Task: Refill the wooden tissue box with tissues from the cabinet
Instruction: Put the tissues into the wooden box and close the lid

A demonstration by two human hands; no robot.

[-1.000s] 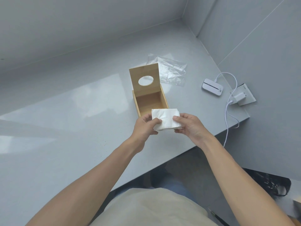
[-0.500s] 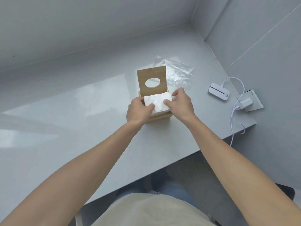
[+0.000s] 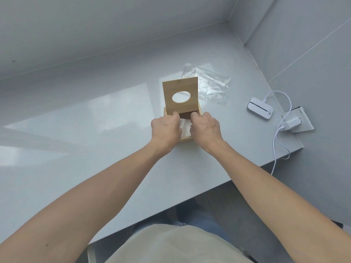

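Left hand [image 3: 165, 128] reaches into the wooden box [image 3: 186, 138] on the counter [image 3: 76, 149], fingers curled down onto the tissues [image 3: 185, 128] inside. Lid [image 3: 180, 96] stands upright behind. Right hand [image 3: 206, 128] likewise, fingertips tucked into the box on the tissues. Farther right: plastic bag [image 3: 209, 84], white device [image 3: 260, 111], cable [image 3: 279, 133].

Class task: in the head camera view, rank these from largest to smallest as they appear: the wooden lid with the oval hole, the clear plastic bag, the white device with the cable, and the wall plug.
1. Clear plastic bag and wooden lid: alike in apparent size, not ranked.
2. White device.
3. Wall plug, smallest.
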